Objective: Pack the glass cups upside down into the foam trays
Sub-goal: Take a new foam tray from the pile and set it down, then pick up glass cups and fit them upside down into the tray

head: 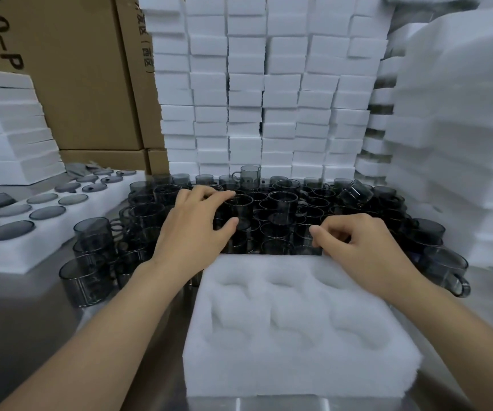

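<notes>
A white foam tray with several empty round hollows lies right in front of me. Behind it stands a dense crowd of smoky grey glass cups with handles, most with the mouth up. My left hand reaches over them, its fingers and thumb curved around one glass cup. My right hand sits at the tray's far edge, fingers curled, pinching the rim of a cup in the front row.
Stacks of white foam blocks wall in the back and right. Cardboard boxes stand at the back left. A foam tray of grey glass lids lies to the left, more cups beside it, and one cup lies tipped.
</notes>
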### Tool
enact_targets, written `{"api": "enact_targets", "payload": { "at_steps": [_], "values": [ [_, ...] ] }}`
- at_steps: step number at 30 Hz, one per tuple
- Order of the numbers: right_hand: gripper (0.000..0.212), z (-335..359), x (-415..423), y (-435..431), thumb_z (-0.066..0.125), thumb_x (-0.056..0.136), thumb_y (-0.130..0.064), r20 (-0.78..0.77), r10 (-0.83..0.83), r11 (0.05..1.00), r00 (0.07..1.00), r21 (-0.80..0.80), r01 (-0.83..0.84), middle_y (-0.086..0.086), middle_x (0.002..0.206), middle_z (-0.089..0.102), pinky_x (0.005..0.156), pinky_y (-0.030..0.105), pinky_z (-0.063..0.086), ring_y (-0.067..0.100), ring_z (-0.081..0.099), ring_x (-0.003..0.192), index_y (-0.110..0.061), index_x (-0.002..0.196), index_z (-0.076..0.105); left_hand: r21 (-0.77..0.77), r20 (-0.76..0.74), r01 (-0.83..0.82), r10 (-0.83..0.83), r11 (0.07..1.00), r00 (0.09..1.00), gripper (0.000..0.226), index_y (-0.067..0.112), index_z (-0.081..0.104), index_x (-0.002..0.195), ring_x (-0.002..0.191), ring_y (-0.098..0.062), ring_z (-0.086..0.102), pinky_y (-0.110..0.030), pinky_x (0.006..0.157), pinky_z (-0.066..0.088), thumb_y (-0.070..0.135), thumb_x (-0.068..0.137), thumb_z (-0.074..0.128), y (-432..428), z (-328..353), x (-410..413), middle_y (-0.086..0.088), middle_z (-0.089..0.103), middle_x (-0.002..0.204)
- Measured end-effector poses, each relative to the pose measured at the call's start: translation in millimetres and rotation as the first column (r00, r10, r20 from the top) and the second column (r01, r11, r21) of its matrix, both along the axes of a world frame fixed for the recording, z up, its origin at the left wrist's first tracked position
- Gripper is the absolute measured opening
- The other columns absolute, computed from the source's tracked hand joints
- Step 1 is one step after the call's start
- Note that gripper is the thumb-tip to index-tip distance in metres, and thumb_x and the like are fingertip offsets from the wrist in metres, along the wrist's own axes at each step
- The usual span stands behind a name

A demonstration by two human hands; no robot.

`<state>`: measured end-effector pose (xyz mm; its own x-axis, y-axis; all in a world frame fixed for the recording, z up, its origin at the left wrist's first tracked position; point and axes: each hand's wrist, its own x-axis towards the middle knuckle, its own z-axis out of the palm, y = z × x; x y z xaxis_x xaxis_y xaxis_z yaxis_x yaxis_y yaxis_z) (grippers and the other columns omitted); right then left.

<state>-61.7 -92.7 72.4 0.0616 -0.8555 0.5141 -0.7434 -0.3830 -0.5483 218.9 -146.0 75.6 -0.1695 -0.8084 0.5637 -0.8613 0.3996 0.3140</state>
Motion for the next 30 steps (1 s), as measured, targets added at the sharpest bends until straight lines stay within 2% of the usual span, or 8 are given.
{"api": "enact_targets", "payload": {
  "at_steps": [3, 10, 14, 17, 19, 21, 25, 30],
  "values": [
    [0.041, -1, -1, -1, 0.062, 0.102, -0.041, 0.001, 0.007, 1.000, 1.000, 0.003, -0.007, -0.004, 0.062, 0.066, 0.058, 0.020, 0.042, 0.005, 0.051, 0.055, -0.021, 0.068, 0.070, 0.067, -0.004, -0.002, 0.002, 0.998, 1.000, 0.046, 0.043, 0.058, 0.150, 0.140, -0.018, 0.039, -0.045, 0.105, 0.046, 0.051, 0.105, 0.061, -2, 0, -2, 0.010, 0.058, 0.144],
    [0.041, -2, -4, -2, 0.061, 0.101, -0.044, -0.019, 0.013, 1.000, 1.000, -0.004, -0.013, -0.005, 0.062, 0.067, 0.059, 0.024, 0.045, 0.008, 0.054, 0.056, -0.021, 0.069, 0.070, 0.025, -0.083, 0.015, -0.013, 1.000, 0.996, 0.006, 0.046, 0.066, 0.108, 0.108, -0.017, 0.056, -0.038, 0.073, 0.045, 0.043, 0.104, 0.068, 1, 0, -4, 0.017, 0.069, 0.101],
    [0.033, 5, -3, 4, 0.062, 0.099, -0.043, -0.044, -0.029, 0.998, 0.999, -0.052, 0.027, -0.009, 0.066, 0.068, 0.066, 0.036, 0.053, 0.011, 0.061, 0.064, -0.027, 0.072, 0.071, -0.074, -0.109, 0.110, -0.118, 0.991, 0.987, 0.013, 0.042, 0.073, 0.113, 0.123, -0.010, 0.057, -0.034, 0.096, 0.047, 0.035, 0.102, 0.072, 10, 7, -7, 0.020, 0.064, 0.126],
    [0.012, 11, 5, 10, 0.071, 0.096, -0.037, 0.126, 0.082, 0.996, 0.989, -0.048, -0.077, -0.014, 0.090, 0.075, 0.075, 0.019, 0.053, 0.007, 0.070, 0.089, -0.039, 0.107, 0.077, -0.152, -0.162, 0.251, -0.274, 0.956, 0.948, 0.014, 0.041, 0.076, 0.112, 0.127, 0.000, 0.054, -0.025, 0.102, 0.043, 0.033, 0.100, 0.076, 21, 12, -15, 0.022, 0.057, 0.133],
    [0.045, 11, 10, 11, 0.077, 0.093, -0.040, 0.184, 0.157, 0.988, 0.970, -0.022, -0.155, -0.018, 0.113, 0.072, 0.082, 0.017, 0.053, 0.004, 0.068, 0.107, -0.047, 0.136, 0.066, -0.174, -0.205, 0.347, -0.379, 0.922, 0.903, 0.014, 0.042, 0.076, 0.109, 0.130, 0.006, 0.053, -0.026, 0.102, 0.048, 0.034, 0.097, 0.078, 30, 12, -22, 0.021, 0.054, 0.143],
    [0.063, 11, 15, 15, 0.080, 0.091, -0.044, 0.180, 0.212, 0.977, 0.960, -0.024, -0.211, -0.022, 0.128, 0.066, 0.090, 0.023, 0.058, 0.001, 0.063, 0.120, -0.053, 0.148, 0.054, -0.179, -0.221, 0.413, -0.446, 0.893, 0.868, 0.015, 0.044, 0.076, 0.108, 0.132, 0.009, 0.052, -0.024, 0.097, 0.052, 0.035, 0.096, 0.079, 39, 11, -30, 0.020, 0.051, 0.150],
    [0.072, 11, 20, 20, 0.086, 0.088, -0.035, 0.155, 0.274, 0.961, 0.949, -0.079, -0.264, -0.018, 0.137, 0.065, 0.093, 0.038, 0.062, 0.004, 0.062, 0.127, -0.046, 0.152, 0.053, -0.185, -0.159, 0.453, -0.481, 0.872, 0.862, 0.016, 0.040, 0.075, 0.110, 0.131, 0.004, 0.055, -0.032, 0.091, 0.057, 0.034, 0.096, 0.077, 47, 7, -38, 0.022, 0.052, 0.149],
    [0.076, 14, 18, 25, 0.093, 0.082, -0.024, 0.079, 0.274, 0.952, 0.959, -0.163, -0.258, -0.019, 0.137, 0.065, 0.097, 0.035, 0.059, 0.008, 0.062, 0.125, -0.037, 0.149, 0.059, -0.241, -0.101, 0.460, -0.493, 0.855, 0.864, 0.038, 0.042, 0.068, 0.126, 0.128, -0.004, 0.057, -0.028, 0.086, 0.054, 0.035, 0.092, 0.082, 48, 9, -37, 0.024, 0.051, 0.140]
  ]
}}
